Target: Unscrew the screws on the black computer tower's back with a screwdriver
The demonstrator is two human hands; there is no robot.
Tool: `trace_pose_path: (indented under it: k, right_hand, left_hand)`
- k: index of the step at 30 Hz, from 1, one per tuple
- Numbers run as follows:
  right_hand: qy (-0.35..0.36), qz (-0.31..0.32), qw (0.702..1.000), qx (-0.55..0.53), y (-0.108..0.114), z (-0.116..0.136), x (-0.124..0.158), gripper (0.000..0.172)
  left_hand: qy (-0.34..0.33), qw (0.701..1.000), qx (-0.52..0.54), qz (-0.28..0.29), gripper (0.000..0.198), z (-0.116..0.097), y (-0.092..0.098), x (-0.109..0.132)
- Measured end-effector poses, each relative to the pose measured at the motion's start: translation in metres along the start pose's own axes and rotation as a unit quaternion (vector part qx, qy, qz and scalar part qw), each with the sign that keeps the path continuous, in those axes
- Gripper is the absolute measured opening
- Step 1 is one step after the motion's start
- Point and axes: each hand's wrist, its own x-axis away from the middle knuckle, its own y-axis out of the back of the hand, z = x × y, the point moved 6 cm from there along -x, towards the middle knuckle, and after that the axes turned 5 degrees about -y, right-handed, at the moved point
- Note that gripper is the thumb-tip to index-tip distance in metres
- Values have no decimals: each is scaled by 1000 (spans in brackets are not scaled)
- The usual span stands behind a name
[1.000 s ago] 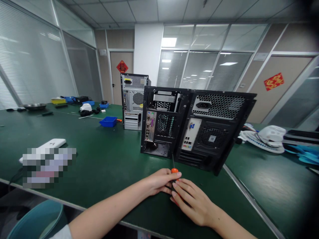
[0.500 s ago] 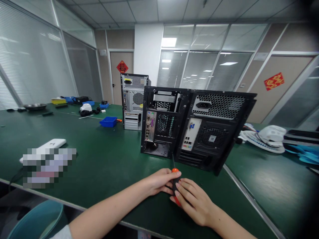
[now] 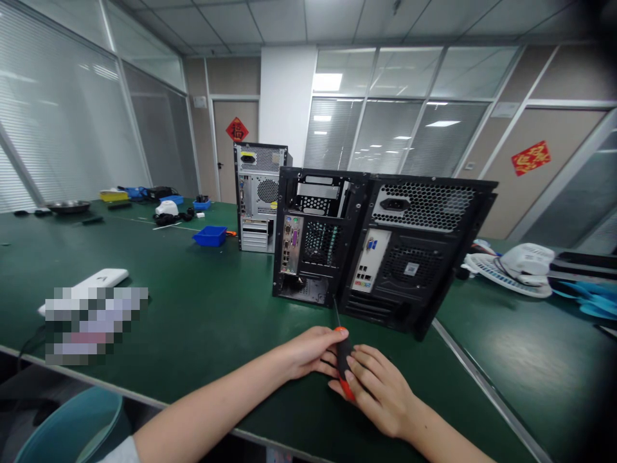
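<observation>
A screwdriver [image 3: 344, 359] with an orange and black handle lies on the green table [image 3: 216, 321], its thin shaft pointing toward two black computer cases. My left hand [image 3: 308, 350] rests beside the handle with fingertips curled against it. My right hand [image 3: 376, 392] has its fingers wrapped over the lower part of the handle. The nearer black case [image 3: 315, 235] and a wider black case [image 3: 419, 247] stand upright just beyond, rear panels facing me.
A silver computer case [image 3: 258, 196] stands behind the black ones. A blue bin [image 3: 209, 236], small tools and a metal dish [image 3: 67, 206] sit at the far left. A white device [image 3: 99, 280] lies at left. A white fan [image 3: 515, 267] rests at right.
My right hand's fingers have slid back and curled round the handle, so more of the black grip shows. The left hand has hardly moved.
</observation>
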Motion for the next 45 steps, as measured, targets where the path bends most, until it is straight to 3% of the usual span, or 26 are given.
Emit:
trace_pose_path:
  k: [9, 30, 45]
  right_hand:
    - [-10, -3, 1000, 5, -1, -2, 3, 10]
    - [-70, -32, 997, 22, 6, -10, 4, 13]
    - [-50, -29, 998, 40, 4, -7, 3, 21]
  left_hand:
    - [26, 997, 72, 5, 30, 0, -3, 3]
    - [14, 988, 133, 76, 16, 3, -5, -3]
    - [3, 988, 153, 34, 15, -1, -7, 0]
